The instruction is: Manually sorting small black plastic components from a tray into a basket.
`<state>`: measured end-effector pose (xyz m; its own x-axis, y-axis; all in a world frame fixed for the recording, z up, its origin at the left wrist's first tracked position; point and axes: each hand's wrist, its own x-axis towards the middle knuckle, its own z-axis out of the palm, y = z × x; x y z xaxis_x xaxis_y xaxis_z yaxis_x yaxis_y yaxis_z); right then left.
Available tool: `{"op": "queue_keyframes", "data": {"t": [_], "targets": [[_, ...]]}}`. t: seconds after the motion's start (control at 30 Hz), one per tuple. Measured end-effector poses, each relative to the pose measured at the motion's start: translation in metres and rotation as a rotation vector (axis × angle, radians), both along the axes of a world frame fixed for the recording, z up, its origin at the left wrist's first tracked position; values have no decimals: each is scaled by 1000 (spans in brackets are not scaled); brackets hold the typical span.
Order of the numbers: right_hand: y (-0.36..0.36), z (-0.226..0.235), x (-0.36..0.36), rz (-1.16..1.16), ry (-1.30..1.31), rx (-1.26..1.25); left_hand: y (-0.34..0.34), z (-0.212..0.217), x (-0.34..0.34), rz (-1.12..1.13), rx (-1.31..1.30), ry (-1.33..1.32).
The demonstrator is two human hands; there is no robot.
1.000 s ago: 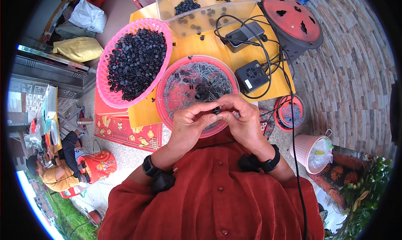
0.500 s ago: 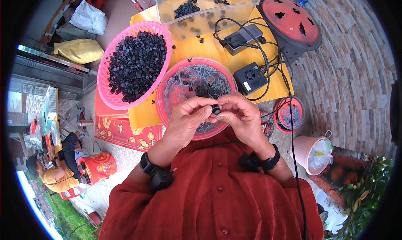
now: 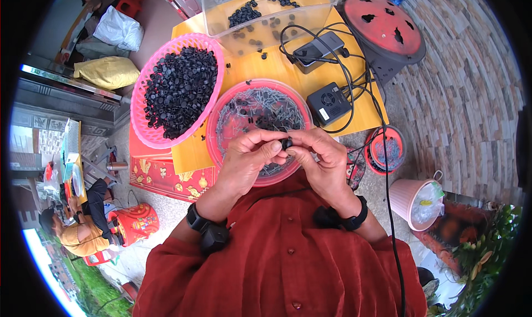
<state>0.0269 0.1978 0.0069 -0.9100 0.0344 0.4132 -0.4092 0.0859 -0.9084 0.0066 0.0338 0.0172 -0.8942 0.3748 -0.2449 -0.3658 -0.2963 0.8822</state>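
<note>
A small black round plastic piece [image 3: 286, 143] is pinched between both hands, over the near part of a red-pink round basin. My left hand [image 3: 246, 155] grips it from the left with thumb and fingertips. From the other side my right hand [image 3: 322, 157] closes thumb and fingers on the same piece, whose underside the fingers hide. Beneath them the basin [image 3: 211, 137] holds many thin grey screws or nails [image 3: 270, 98] and some black pieces. To its upper left, a pink basket [image 3: 138, 98] is heaped with black plastic caps [image 3: 180, 90].
A clear plastic box [image 3: 213, 26] with black pieces stands at the back of the yellow table [image 3: 244, 68]. Black power boxes [image 3: 330, 105] and tangled cables lie right. A cable hangs past my right arm. Beyond are a small red bowl [image 3: 403, 151], a pink bin [image 3: 396, 198] and a seated person [image 3: 83, 234].
The black piece has turned slightly between my fingertips, with my right fingers shifting a little around it. Both hands stay in the same place over the basin. The whole view has shifted slightly.
</note>
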Motion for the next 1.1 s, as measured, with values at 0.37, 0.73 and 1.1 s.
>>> {"op": "queue_keyframes", "data": {"t": [0.37,0.73,1.1], "targets": [[9,-1,-3,72,171,212,-5,4,0,-34,-106,80],[14,0,-21,356,-81,20,-5,0,8,-2,-125,95],[12,-5,-18,635,-582,-294,-13,3,11,-185,-222,71]]}}
